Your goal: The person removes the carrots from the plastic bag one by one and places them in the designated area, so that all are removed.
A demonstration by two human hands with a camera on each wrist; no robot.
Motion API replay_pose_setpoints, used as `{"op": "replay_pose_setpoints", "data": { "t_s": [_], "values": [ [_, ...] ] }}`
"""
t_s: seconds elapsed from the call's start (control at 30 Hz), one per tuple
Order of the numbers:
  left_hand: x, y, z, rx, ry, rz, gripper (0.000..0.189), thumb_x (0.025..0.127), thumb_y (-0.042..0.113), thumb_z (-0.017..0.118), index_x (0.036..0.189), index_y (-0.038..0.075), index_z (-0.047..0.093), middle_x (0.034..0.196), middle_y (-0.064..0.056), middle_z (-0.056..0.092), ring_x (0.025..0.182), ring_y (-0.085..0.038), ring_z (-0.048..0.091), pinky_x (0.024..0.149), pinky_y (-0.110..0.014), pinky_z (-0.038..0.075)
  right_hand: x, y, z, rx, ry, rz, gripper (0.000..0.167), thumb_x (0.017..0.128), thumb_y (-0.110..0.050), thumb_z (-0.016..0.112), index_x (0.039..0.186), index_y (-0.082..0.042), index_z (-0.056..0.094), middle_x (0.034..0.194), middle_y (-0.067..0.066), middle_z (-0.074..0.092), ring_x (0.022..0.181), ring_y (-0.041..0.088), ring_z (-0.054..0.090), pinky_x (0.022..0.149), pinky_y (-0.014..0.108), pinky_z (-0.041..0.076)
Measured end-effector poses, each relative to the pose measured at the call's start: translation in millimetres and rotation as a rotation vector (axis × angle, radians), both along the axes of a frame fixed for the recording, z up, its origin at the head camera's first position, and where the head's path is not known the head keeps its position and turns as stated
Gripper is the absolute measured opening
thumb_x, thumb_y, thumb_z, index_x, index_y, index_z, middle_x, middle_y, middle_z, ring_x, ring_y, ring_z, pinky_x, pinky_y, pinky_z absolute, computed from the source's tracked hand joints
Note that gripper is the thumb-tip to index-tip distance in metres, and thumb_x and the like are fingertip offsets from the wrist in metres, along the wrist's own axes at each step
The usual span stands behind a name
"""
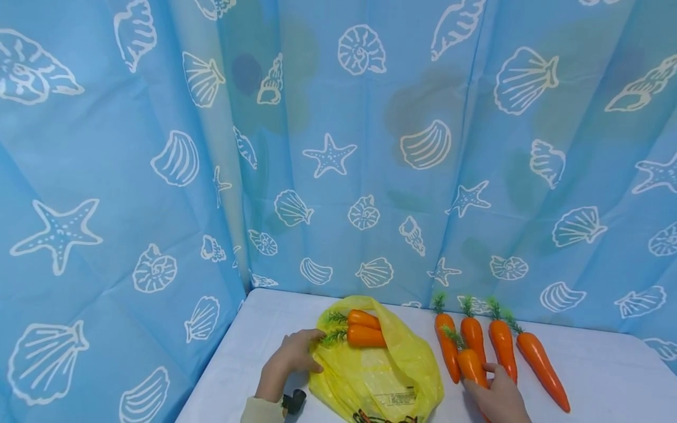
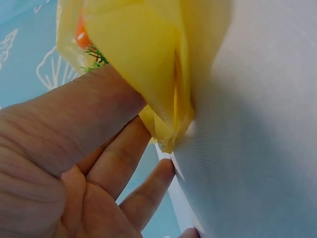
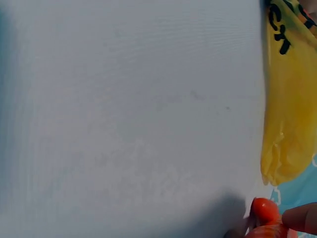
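Note:
A yellow plastic bag (image 1: pixel 338 382) lies on the white table with its mouth spread, and two orange carrots (image 1: pixel 366 337) with green tops rest in it. At the bag's left edge, my left hand (image 1: pixel 296 353) holds the thin plastic; in the left wrist view the thumb (image 2: pixel 94 111) lies over the yellow film, its tip hidden. To the right of the bag, my right hand (image 1: pixel 499 398) grips a carrot (image 1: pixel 471 367) by its side, green top pointing away. The right wrist view catches only a fingertip (image 3: pixel 302 218) by orange ends.
Several more carrots lie in a row beyond the right hand, from one near the bag (image 1: pixel 447 343) to one at the far right (image 1: pixel 545 371). A blue shell-patterned curtain (image 1: pixel 328 194) stands behind and left of the table (image 1: pixel 608 376).

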State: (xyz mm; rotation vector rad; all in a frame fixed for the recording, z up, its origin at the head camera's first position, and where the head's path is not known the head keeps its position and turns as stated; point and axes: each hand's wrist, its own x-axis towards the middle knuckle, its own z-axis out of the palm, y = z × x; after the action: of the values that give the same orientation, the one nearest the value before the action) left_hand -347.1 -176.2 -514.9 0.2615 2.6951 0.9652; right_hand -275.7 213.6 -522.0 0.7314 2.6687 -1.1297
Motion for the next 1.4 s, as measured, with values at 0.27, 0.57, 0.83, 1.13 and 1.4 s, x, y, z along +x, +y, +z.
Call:
{"op": "replay_pose_setpoints", "data": {
  "t_s": [0.27,0.57,0.83,1.13,1.4],
  "values": [
    [-0.4,0.2,1.2,0.005,0.007,0.010,0.060,0.074,0.013,0.085,0.130,0.011,0.063,0.139,-0.015,0.058,0.135,-0.043,0.044,0.116,-0.072,0.013,-3.2,-2.8,-1.9,0.029,-0.045,0.031,0.074,0.086,-0.033,0.075,0.128,0.014,0.036,0.090,0.020,0.050,0.081,0.031,0.052,0.065,0.031,0.046],
    [-0.4,-0.6,2.4,-0.004,0.008,0.014,0.061,0.074,0.012,0.085,0.131,0.011,0.063,0.139,-0.016,0.058,0.135,-0.043,0.045,0.117,-0.071,0.014,-0.3,-7.8,0.3,0.033,-0.042,0.052,0.067,0.088,-0.030,0.074,0.123,0.013,0.037,0.086,0.018,0.048,0.077,0.028,0.051,0.063,0.028,0.042],
    [-0.6,-1.0,0.5,0.001,0.010,0.009,0.061,0.074,0.013,0.085,0.131,0.011,0.063,0.139,-0.016,0.058,0.135,-0.043,0.045,0.117,-0.071,0.015,0.4,-1.7,7.0,0.049,-0.015,0.077,0.076,0.084,-0.039,0.077,0.124,0.013,0.039,0.090,0.020,0.050,0.076,0.027,0.051,0.060,0.026,0.042],
    [-0.7,-0.9,-2.0,0.011,0.005,0.010,0.062,0.073,0.012,0.086,0.130,0.011,0.063,0.139,-0.016,0.059,0.135,-0.044,0.045,0.117,-0.071,0.015,-7.7,4.5,21.4,0.079,0.053,0.151,0.083,0.085,-0.045,0.075,0.129,0.015,0.038,0.109,0.029,0.052,0.086,0.032,0.052,0.063,0.027,0.053],
    [-0.6,0.9,-3.1,0.013,-0.007,0.034,0.061,0.073,0.012,0.086,0.130,0.011,0.064,0.139,-0.015,0.059,0.135,-0.042,0.045,0.117,-0.070,0.015,-14.1,0.7,39.1,0.112,0.164,0.237,0.072,0.086,-0.035,0.073,0.130,0.013,0.042,0.104,0.023,0.055,0.076,0.022,0.051,0.059,0.027,0.047]
  ]
}}
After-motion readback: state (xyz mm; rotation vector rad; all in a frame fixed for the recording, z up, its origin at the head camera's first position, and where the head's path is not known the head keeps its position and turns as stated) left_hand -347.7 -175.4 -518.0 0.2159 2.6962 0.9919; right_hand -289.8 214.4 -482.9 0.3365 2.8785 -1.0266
